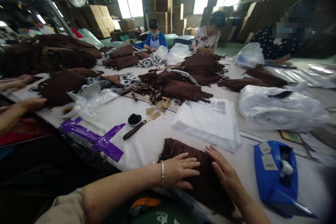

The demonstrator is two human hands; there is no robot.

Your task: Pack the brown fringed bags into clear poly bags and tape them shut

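Note:
A dark brown fringed bag (202, 182) lies flat at the near edge of the table. My left hand (181, 171) rests on its left part, palm down with the fingers stretched out. On the bag's right side lies my right hand (225, 171), its fingers extended and pointing away from me. Neither hand grips anything. Beyond the bag sits a stack of white plastic bags (207, 122). A brown wrist strap (135, 129) with a metal clasp lies to the left, beside a small white dish of black pieces (134, 119).
A blue tape dispenser (270, 178) stands at right, near a clear plastic bundle (278, 108). Purple tape (91, 138) marks the left table edge. Brown fringed bags (181, 91) pile up mid-table. A co-worker's hands (26, 108) reach in at left; several people sit across.

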